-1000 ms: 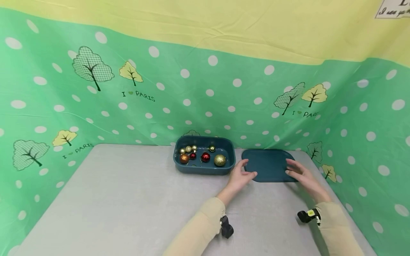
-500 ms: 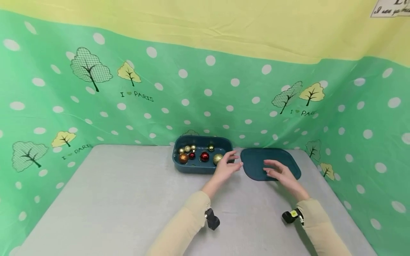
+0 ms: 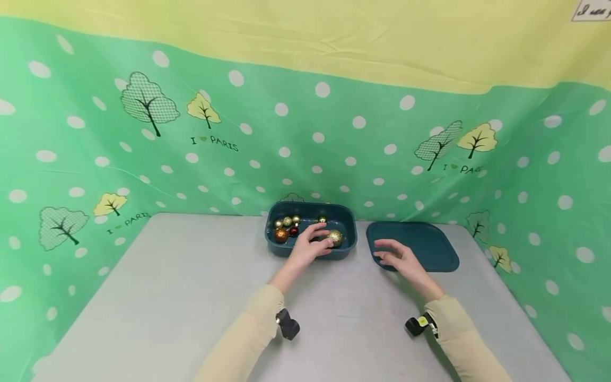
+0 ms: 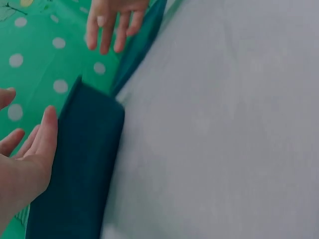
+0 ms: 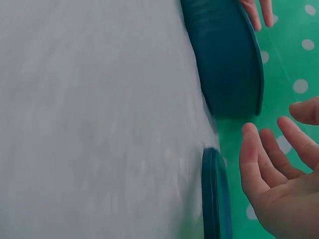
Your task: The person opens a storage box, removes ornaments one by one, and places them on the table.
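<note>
In the head view, my left hand [image 3: 305, 250] is over the front of a dark blue open box [image 3: 351, 246], fingers loosely bent, holding nothing. It overlaps the middle of the box and hides the larger red bauble. A glittery gold bauble [image 3: 335, 237] shows just beyond the fingertips. To the left lie an orange bauble [image 3: 280, 235], a small red bauble [image 3: 294, 231] and several small gold baubles [image 3: 287, 221]. My right hand [image 3: 403, 262], relaxed and holding nothing, hovers above the left end of the flat blue lid [image 3: 425, 244]. Both wrist views show spread fingers; the box's outer wall [image 5: 227, 59] stands upright.
Box and lid sit side by side near the back of a grey-covered table [image 3: 191, 297]. Behind them hangs a green and yellow printed cloth [image 3: 267, 132], which also closes off both sides. Small black cameras [image 3: 288, 324] are strapped at the wrists.
Both hands have moved left: the left from the lid's left edge to over the box, the right from the lid's right end to its left end. Box and lid stay in place.
</note>
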`<control>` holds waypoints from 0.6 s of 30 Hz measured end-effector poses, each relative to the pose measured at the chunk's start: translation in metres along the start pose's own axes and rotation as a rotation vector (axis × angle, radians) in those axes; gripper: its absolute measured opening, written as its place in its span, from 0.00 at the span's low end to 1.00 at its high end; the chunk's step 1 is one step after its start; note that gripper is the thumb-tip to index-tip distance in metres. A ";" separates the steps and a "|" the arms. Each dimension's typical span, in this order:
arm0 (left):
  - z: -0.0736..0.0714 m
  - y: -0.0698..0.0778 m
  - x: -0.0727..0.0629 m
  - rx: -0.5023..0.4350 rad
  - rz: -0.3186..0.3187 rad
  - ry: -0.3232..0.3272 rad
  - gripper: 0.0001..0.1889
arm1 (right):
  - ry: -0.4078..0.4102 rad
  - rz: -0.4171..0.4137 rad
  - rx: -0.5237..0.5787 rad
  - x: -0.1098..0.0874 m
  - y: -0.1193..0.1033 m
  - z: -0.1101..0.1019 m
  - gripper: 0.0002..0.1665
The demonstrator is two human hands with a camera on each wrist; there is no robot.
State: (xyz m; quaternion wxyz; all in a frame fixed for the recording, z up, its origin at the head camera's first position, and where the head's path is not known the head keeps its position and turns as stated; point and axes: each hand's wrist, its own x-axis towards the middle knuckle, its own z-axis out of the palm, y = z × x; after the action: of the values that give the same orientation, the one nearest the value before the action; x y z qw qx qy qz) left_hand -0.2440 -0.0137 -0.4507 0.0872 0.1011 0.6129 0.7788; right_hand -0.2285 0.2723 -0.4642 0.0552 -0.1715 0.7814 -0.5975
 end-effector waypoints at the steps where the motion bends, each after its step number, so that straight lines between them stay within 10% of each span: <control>1: -0.004 0.001 -0.002 0.014 0.004 0.001 0.27 | 0.008 -0.003 -0.002 0.002 -0.001 0.003 0.23; 18: -0.090 0.034 -0.022 0.113 0.027 0.106 0.28 | 0.096 -0.081 -0.069 0.032 -0.028 0.039 0.18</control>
State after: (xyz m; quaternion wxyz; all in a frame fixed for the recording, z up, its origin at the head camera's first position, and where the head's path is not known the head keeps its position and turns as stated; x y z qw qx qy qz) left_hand -0.2472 -0.1113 -0.4389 0.0382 0.0726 0.6581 0.7484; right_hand -0.2418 0.2194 -0.4447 -0.0126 -0.1759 0.7956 -0.5796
